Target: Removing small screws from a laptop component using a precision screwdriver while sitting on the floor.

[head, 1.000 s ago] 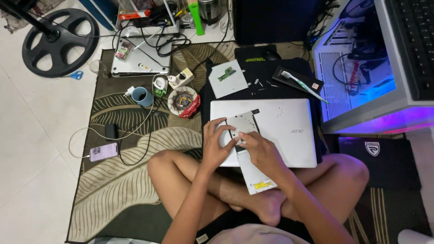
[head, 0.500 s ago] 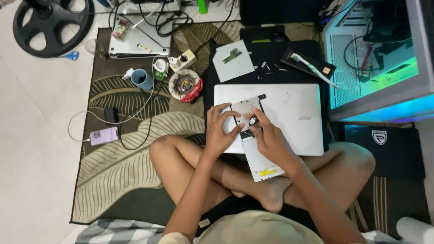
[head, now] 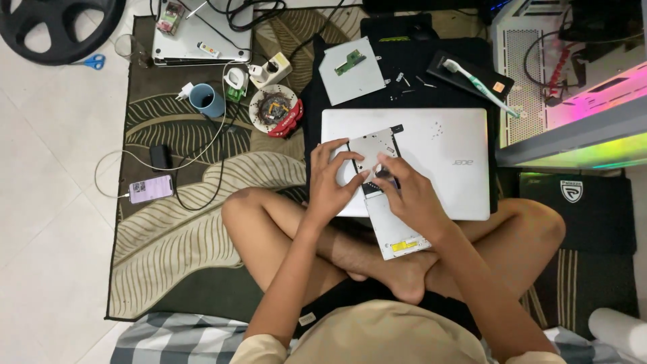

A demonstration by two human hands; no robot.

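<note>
I sit cross-legged with a closed white laptop (head: pixel 438 158) in front of my knees. On its lid lies a flat grey metal drive (head: pixel 375 149), tilted, its lower end reaching over my lap (head: pixel 399 232). My left hand (head: pixel 333 185) presses on the drive's left side, fingers spread across the top plate. My right hand (head: pixel 410 195) pinches a small dark part at the drive's middle edge. Both hands touch the drive.
A second grey drive with a green board (head: pixel 352 67), loose screws (head: pixel 404 79) and a toothbrush (head: pixel 480 82) lie on black cloth behind the laptop. Left: red-rimmed parts bowl (head: pixel 275 109), blue cup (head: pixel 206 100), cables, phone (head: pixel 151 189). A lit computer case (head: pixel 573 81) stands right.
The view has shifted down and closer. My hands stay on the drive; my right hand's fingers have moved slightly along its edge.
</note>
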